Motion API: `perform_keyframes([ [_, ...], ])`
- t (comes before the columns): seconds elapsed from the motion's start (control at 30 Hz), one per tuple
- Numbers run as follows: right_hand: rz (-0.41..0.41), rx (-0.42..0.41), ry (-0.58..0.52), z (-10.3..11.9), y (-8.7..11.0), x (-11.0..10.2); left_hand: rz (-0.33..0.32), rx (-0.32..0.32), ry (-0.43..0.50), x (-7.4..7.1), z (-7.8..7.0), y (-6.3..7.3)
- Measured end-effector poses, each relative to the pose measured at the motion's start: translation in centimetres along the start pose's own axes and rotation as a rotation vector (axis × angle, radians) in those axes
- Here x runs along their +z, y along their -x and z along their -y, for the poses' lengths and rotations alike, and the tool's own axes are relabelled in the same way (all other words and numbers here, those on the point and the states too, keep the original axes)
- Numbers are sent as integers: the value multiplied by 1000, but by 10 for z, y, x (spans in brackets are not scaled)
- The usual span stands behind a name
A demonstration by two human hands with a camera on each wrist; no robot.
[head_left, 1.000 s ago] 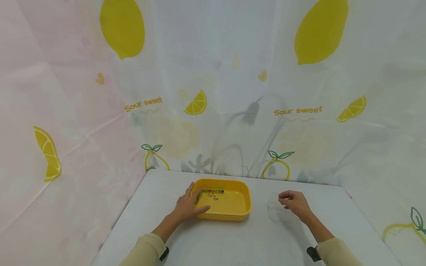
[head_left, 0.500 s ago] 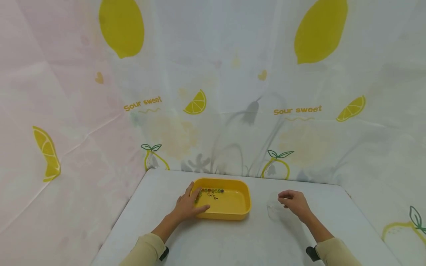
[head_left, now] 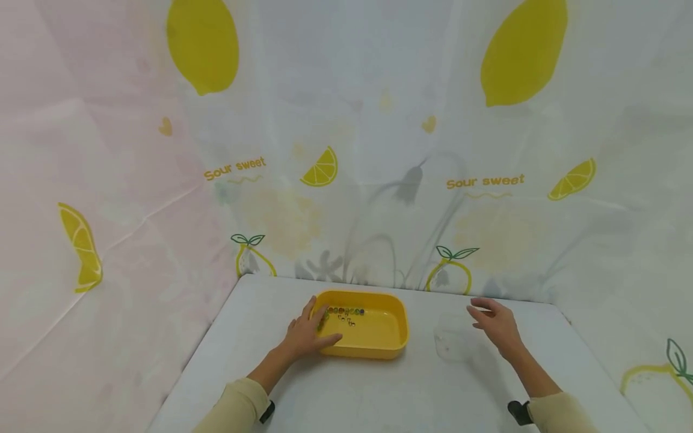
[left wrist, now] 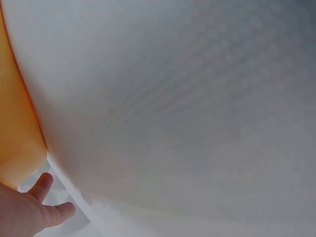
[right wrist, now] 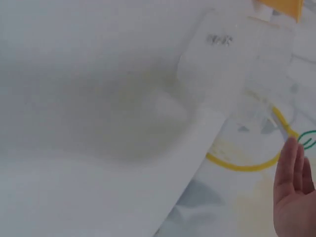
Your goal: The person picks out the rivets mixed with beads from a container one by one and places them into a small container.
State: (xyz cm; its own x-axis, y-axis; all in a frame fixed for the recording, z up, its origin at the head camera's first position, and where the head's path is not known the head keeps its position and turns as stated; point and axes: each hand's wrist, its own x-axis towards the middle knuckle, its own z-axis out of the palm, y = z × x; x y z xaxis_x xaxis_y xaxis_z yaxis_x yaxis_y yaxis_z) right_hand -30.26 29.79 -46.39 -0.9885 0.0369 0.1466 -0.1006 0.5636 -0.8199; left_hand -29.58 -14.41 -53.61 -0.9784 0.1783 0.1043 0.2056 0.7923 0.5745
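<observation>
A yellow plastic tray (head_left: 373, 334) stands on the white table. Coloured beads (head_left: 346, 311) line its back and left inside, and small shiny metallic pieces (head_left: 346, 320) lie near them. My left hand (head_left: 305, 334) rests at the tray's left end, fingers spread over the rim; its fingers (left wrist: 59, 212) also show beside the tray wall in the left wrist view. A clear plastic box (head_left: 446, 346) sits right of the tray with small silvery bits (right wrist: 219, 39) inside. My right hand (head_left: 498, 325) is raised to the right of this box, fingers extended with nothing between them.
The white table (head_left: 368, 391) ends at a hanging cloth backdrop (head_left: 346, 228) printed with lemons behind it. More cloth closes in the left and right sides.
My right hand has moved right and slightly back, off the clear box, and its fingers have spread. My left hand and the tray have not moved.
</observation>
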Motion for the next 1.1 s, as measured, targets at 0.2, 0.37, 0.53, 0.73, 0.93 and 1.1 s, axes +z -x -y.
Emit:
perform_keyframes([
  [0.2,-77,-247,482,-7,2,-19,3,-9,-5,0,1,-1],
  [0.37,-141,-356,690,-19,4,-28,10,-18,-16,1,3,-2],
  [0.53,-133,-362,741,-29,8,-34,11,-11,-12,-1,0,-1],
  [0.73,-59,-360,776,-30,12,-38,3,2,-15,1,1,0],
  [0.93,-71,-373,777,-31,8,-38,5,11,-32,3,3,-1],
  [1.1,-84,-384,786,-33,6,-35,4,5,-29,2,2,0],
])
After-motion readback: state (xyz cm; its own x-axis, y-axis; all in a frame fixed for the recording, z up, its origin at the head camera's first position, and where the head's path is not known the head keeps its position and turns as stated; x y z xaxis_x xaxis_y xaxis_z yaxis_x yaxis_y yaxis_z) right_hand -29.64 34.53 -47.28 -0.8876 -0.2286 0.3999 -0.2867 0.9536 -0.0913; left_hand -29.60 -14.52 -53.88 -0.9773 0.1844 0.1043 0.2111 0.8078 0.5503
